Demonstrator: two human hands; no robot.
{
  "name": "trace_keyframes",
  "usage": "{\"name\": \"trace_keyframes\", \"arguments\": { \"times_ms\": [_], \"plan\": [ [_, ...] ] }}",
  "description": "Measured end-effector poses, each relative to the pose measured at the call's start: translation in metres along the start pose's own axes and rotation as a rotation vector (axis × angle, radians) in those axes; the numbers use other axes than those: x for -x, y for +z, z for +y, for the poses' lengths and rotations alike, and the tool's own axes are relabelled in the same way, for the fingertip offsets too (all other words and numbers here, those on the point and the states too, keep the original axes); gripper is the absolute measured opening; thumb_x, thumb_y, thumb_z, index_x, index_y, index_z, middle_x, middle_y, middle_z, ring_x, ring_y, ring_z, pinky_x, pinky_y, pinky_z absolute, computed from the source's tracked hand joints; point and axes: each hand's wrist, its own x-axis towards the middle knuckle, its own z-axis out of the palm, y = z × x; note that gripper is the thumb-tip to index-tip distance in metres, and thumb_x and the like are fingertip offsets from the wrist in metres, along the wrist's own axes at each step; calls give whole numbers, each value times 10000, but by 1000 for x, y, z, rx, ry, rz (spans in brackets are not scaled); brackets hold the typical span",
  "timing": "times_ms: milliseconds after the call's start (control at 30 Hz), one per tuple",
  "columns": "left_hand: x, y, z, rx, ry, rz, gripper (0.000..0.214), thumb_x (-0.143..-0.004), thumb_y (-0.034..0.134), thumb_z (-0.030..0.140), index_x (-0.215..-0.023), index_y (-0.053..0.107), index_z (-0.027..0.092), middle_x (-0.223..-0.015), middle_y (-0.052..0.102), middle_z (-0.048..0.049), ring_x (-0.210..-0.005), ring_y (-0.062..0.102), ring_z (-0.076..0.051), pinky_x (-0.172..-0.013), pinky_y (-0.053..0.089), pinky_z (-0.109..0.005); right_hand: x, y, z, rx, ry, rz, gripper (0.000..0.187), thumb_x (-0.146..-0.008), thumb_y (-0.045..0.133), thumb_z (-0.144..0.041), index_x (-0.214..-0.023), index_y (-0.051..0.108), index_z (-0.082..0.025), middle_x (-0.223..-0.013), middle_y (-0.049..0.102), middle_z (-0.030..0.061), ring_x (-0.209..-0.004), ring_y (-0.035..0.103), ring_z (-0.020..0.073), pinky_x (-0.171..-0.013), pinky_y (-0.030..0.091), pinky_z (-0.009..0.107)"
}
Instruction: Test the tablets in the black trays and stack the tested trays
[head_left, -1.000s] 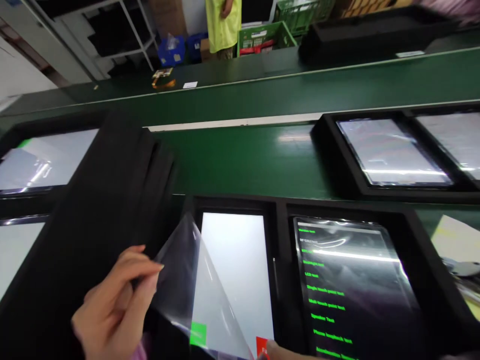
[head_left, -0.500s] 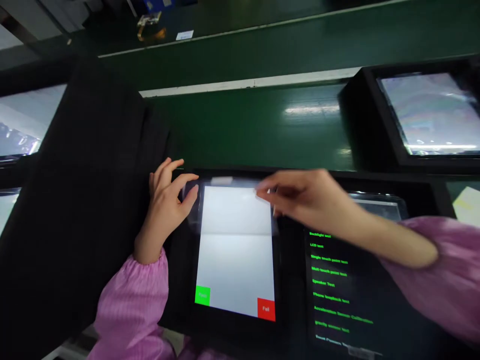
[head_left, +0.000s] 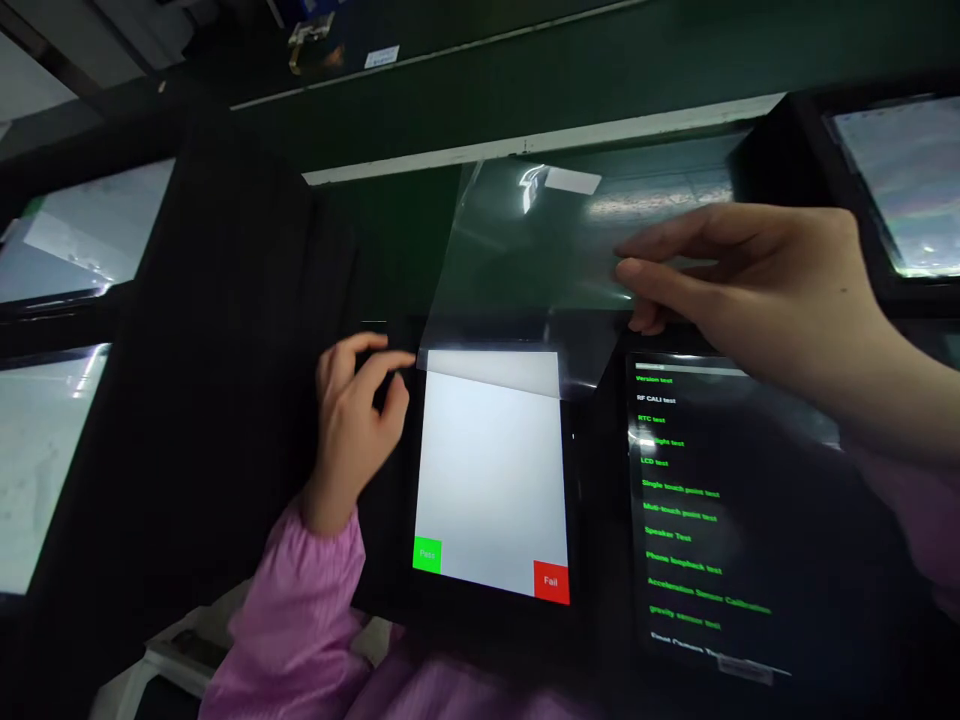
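Observation:
A clear plastic film [head_left: 517, 260], with a small white label near its far edge, is pinched at its right side between the thumb and fingers of my right hand [head_left: 750, 270]. The film slants up over the top end of a tablet [head_left: 491, 470], whose white screen has a green Pass box and a red Fail box. At the tablet's upper left corner is my left hand [head_left: 356, 410], open, thumb and forefinger apart. Its forefinger tip is close to the film's lower left corner; whether they touch I cannot tell.
Right of the tablet lies another tablet [head_left: 705, 560] with a list of tests, mostly green. Lit screens stand in black frames at left [head_left: 52, 450] and upper right [head_left: 907, 180]. A green bench surface [head_left: 397, 240] with a pale strip runs behind.
My right hand has moved up and right from the tablet's top, lifting the film away from most of the screen. My left hand stays by the upper left corner.

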Motion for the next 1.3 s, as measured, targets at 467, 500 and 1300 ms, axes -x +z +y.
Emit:
{"name": "trace_keyframes", "arguments": {
  "times_ms": [467,500,1300],
  "plan": [
    [61,-23,14,-328,36,-243,418,-1032,534,191,-1393,732,259,-1188,568,-140,-1085,534,-317,-1149,348,-740,18,1,-8,43,-6,-89,59,-912,821,-180,-914,776,-141,-787,735,-36,-528,656,32,-518,560,134],
    [59,-23,10,-309,18,-228,409,-1035,527,178,-1374,745,250,-1184,562,-142,-1084,541,-316,-1140,373,-731,20,2,-11,63,-6,-88,61,-917,818,-182,-917,774,-140,-791,735,-37,-533,655,30,-510,555,136],
    [43,-26,21,735,-84,-14,919,-901,845,421,-1649,312,457,-1759,280,-32,-1532,487,-326,-1233,510,-553,72,12,-20,324,-337,-340,236,-1083,620,-497,-1088,770,-316,-609,673,-132,-466,619,27,-409,442,180]
  ]
}}
